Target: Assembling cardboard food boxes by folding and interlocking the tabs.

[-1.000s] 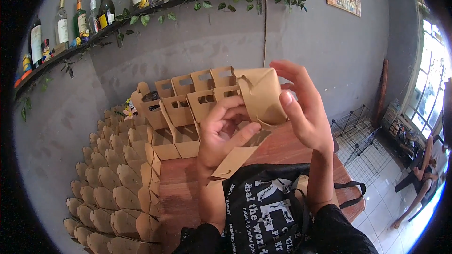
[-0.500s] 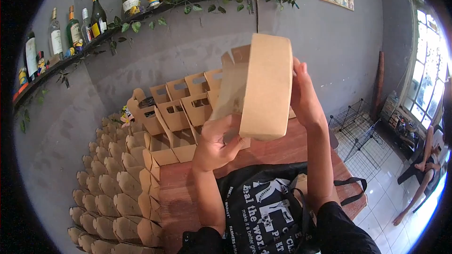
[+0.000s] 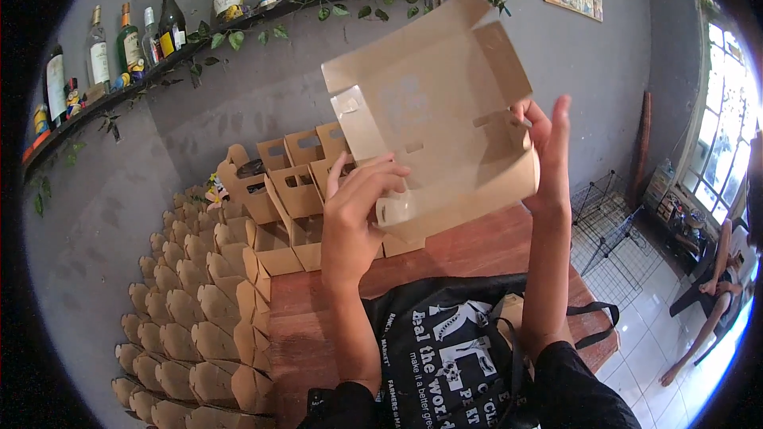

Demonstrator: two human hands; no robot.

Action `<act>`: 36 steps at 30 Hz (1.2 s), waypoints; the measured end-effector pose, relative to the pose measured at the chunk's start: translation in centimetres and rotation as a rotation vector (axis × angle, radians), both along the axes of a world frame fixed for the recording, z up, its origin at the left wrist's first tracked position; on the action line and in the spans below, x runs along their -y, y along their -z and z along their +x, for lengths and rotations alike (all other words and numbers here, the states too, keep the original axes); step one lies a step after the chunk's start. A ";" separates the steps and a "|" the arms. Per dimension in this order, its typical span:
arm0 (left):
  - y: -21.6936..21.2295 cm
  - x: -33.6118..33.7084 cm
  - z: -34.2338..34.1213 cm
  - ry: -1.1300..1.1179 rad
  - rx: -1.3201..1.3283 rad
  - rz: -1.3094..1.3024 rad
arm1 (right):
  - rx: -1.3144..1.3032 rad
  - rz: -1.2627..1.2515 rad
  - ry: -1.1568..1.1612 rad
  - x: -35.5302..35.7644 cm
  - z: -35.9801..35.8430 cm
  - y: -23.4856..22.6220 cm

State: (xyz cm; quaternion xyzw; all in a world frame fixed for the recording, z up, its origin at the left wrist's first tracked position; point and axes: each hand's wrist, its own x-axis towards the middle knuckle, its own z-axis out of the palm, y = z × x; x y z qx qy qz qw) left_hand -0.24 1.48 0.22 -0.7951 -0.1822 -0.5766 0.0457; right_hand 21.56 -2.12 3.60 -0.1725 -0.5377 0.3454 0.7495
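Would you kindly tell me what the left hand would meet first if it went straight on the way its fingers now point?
The left hand would probably meet the open cardboard box first, on its inner side; depth is unclear, so they may be touching.

Around the open cardboard box (image 3: 445,103), handled cartons (image 3: 296,195) crowd the left fingers (image 3: 388,180) at 8 o'clock, with packed cardboard rows (image 3: 214,302) farther out. The counter (image 3: 306,302) offers a bare strip at 7 o'clock and a patch at 5. Black cloth (image 3: 433,342) covers 6; the bottle shelf (image 3: 302,1) bars 11. Air lies open at 2, above the right fingers (image 3: 539,121).
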 end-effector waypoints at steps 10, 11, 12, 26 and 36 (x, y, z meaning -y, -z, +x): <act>0.5 -0.9 -1.2 0.342 0.281 -0.100 | 0.154 -0.141 0.186 0.2 -1.5 -0.2; 0.5 -1.0 -1.1 0.344 0.280 -0.099 | 0.153 -0.140 0.189 0.0 -1.6 -0.1; 0.5 -1.3 -1.1 0.366 0.300 -0.083 | 0.071 -0.093 0.071 -0.3 -1.7 -0.1; 0.6 -1.4 -1.7 0.408 0.372 -0.060 | 0.344 -0.048 0.201 0.0 -1.0 0.0; 0.2 -0.5 -1.9 0.583 1.004 -0.351 | 0.367 0.019 0.306 0.3 -0.4 0.0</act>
